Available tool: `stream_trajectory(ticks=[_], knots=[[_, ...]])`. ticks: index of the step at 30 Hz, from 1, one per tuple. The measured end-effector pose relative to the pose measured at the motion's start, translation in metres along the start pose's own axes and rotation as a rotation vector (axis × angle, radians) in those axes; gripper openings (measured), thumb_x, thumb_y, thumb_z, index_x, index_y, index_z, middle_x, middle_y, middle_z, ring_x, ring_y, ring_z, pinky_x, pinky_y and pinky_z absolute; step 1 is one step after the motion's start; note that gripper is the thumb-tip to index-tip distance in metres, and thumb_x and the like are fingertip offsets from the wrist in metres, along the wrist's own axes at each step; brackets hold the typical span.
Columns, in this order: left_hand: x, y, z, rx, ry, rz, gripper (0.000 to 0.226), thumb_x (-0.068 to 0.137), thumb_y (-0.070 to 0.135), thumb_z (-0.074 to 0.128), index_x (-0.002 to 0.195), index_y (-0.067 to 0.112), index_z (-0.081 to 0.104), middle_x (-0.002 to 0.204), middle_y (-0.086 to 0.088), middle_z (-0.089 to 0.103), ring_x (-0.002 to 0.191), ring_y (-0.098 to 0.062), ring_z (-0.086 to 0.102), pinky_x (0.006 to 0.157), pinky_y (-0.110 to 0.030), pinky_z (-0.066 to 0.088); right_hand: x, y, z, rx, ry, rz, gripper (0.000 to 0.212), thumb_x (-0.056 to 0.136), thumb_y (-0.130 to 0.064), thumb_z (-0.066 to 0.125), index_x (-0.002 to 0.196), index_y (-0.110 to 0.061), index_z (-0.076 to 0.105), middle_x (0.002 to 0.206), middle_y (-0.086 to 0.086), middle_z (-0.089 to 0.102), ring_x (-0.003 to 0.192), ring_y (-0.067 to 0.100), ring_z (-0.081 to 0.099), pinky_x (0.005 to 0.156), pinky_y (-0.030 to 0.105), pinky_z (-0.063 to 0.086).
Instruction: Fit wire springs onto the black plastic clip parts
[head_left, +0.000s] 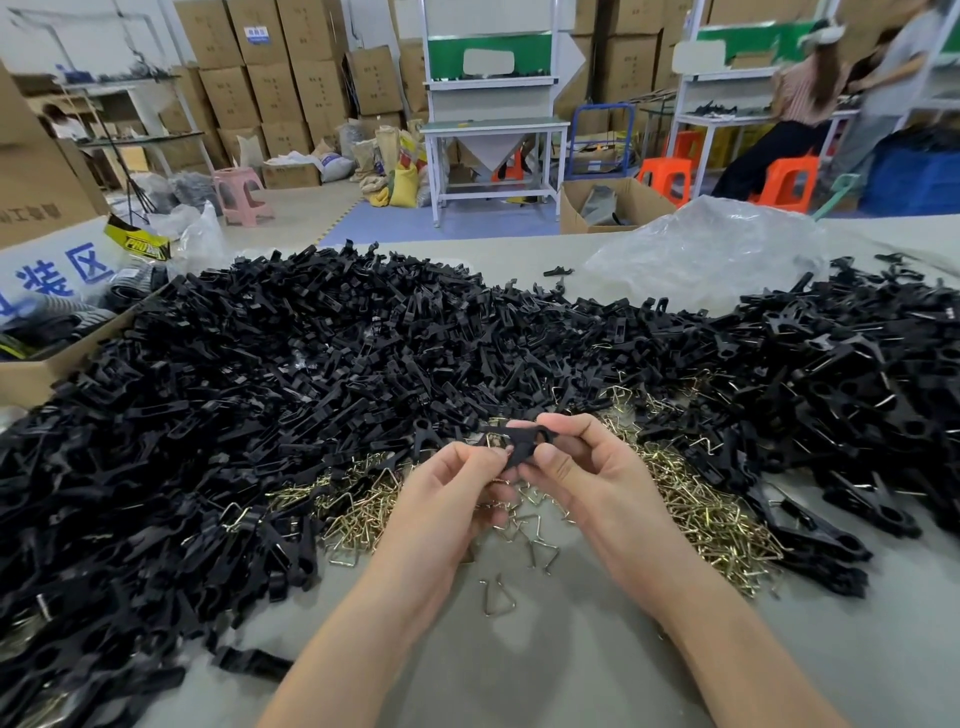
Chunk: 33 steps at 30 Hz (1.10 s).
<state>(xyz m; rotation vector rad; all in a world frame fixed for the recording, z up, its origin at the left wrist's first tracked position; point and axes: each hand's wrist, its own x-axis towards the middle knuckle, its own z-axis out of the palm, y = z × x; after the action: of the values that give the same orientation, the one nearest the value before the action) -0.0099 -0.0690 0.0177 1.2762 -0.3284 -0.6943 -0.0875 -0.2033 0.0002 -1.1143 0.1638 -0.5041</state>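
Both hands meet above the middle of the table on one black plastic clip part (524, 441). My left hand (457, 499) pinches its near end, where a brass wire spring (500, 442) sits against the plastic. My right hand (587, 467) grips the clip's other end between thumb and curled fingers. Under the hands lies a heap of loose brass wire springs (691, 514). A very large mound of black clip parts (291, 374) fills the left and centre of the table.
A second pile of black clips with springs (852, 395) covers the right side. An open cardboard box (47, 338) stands at the left edge, a crumpled clear plastic bag (706, 249) at the back right. Bare grey table (545, 654) shows between my forearms. People sit at benches behind.
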Motion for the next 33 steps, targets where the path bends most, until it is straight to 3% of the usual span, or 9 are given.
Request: stream_trajectory(ticks=[4,8,12,14,17,20,27,31,33], knots=[[-0.002,0.006,-0.001,-0.047,-0.158,-0.002,0.021,0.084,0.034,0.075,0.087,0.014,0.080,0.081,-0.005,0.069,0.068,-0.014,0.062,0.062,-0.027,0.053,-0.002,-0.002,0.001,0.005,-0.099,0.043,0.023,0.079,-0.023,0.076,0.102,-0.020,0.077,0.101,0.013,0.075,0.086,0.020,0.070,0.086,0.030,0.058],[-0.008,0.003,0.005,-0.075,-0.287,-0.004,0.028,0.087,0.039,0.064,0.088,0.012,0.071,0.075,-0.005,0.060,0.067,-0.018,0.061,0.057,-0.030,0.053,-0.005,-0.005,0.004,-0.008,-0.226,0.121,0.038,0.087,-0.028,0.077,0.121,-0.013,0.072,0.079,0.010,0.061,0.060,0.015,0.056,0.054,0.032,0.054],[-0.011,-0.002,0.012,-0.029,-0.358,-0.001,0.042,0.087,0.050,0.063,0.103,0.011,0.066,0.067,0.000,0.052,0.059,-0.016,0.055,0.051,-0.029,0.049,-0.011,-0.008,0.006,-0.164,-0.244,0.145,0.032,0.094,-0.033,0.069,0.124,-0.020,0.070,0.064,0.004,0.055,0.051,0.017,0.057,0.047,0.031,0.053],[-0.010,-0.006,0.012,0.016,-0.309,0.030,0.054,0.080,0.054,0.066,0.103,0.005,0.062,0.061,0.004,0.043,0.052,-0.013,0.046,0.049,-0.028,0.047,-0.014,-0.008,0.009,-0.211,-0.245,0.133,0.030,0.094,-0.033,0.067,0.121,-0.022,0.071,0.066,0.005,0.059,0.054,0.020,0.062,0.048,0.031,0.054],[-0.007,-0.010,0.010,0.043,-0.199,0.063,0.054,0.074,0.057,0.063,0.099,0.010,0.059,0.054,0.006,0.032,0.042,-0.011,0.033,0.045,-0.026,0.040,-0.014,-0.007,0.012,-0.209,-0.258,0.106,0.029,0.096,-0.027,0.063,0.123,-0.021,0.070,0.079,0.016,0.068,0.063,0.026,0.067,0.053,0.033,0.057],[-0.002,-0.011,0.007,0.074,-0.123,0.074,0.046,0.076,0.064,0.060,0.077,0.018,0.058,0.051,0.004,0.027,0.042,-0.013,0.029,0.047,-0.027,0.035,-0.014,-0.008,0.014,-0.231,-0.285,0.087,0.029,0.094,-0.025,0.065,0.123,-0.021,0.070,0.093,0.022,0.072,0.071,0.025,0.071,0.061,0.031,0.059],[0.004,-0.011,0.002,0.152,-0.061,0.077,0.051,0.074,0.070,0.057,0.057,0.023,0.047,0.046,0.003,0.026,0.038,-0.016,0.027,0.046,-0.030,0.032,-0.012,-0.005,0.010,-0.217,-0.322,0.093,0.042,0.091,-0.027,0.072,0.132,-0.032,0.065,0.123,0.005,0.069,0.084,0.030,0.072,0.073,0.038,0.061],[0.004,-0.013,-0.002,0.173,-0.088,0.072,0.062,0.074,0.075,0.062,0.054,0.021,0.042,0.043,0.003,0.025,0.037,-0.018,0.027,0.047,-0.031,0.032,-0.011,-0.003,0.009,-0.384,-0.306,0.056,0.042,0.090,-0.038,0.073,0.131,-0.037,0.064,0.121,-0.001,0.072,0.094,0.023,0.073,0.091,0.050,0.059],[0.005,-0.012,-0.003,0.188,-0.112,0.065,0.073,0.069,0.084,0.063,0.056,0.015,0.042,0.043,0.003,0.028,0.037,-0.018,0.030,0.048,-0.031,0.036,-0.013,-0.002,0.009,-0.395,-0.317,0.054,0.040,0.091,-0.039,0.073,0.129,-0.033,0.065,0.104,0.006,0.076,0.085,0.027,0.073,0.088,0.058,0.057]])
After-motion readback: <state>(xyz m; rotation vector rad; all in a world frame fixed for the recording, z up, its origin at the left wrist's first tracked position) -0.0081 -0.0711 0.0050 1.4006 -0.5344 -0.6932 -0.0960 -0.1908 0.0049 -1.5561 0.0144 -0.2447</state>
